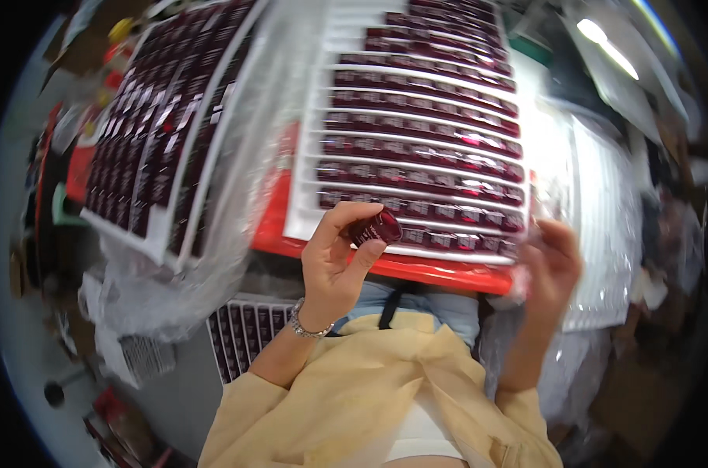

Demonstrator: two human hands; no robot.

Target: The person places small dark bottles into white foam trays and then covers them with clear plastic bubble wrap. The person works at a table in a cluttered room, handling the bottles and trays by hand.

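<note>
My left hand (334, 261), with a metal bracelet at the wrist, is closed around a small dark-red glossy bottle (379, 227) with pale print, pinched between thumb and fingers. It is held tilted over the near edge of a white tray (303, 212). Rows of similar dark-red bottles (416, 123) fill most of that tray. By the tray's near right corner, my right hand (553, 261) is smeared by motion. Its fingers look bent, but whether they hold anything does not show.
Red sheeting (455, 274) lies under the tray. At the left stands another filled tray (147, 129), with clear plastic wrap (237, 171) beside it. White, plastic-covered trays (603, 226) are at the right. Below left, a further filled tray (248, 331) sits lower down.
</note>
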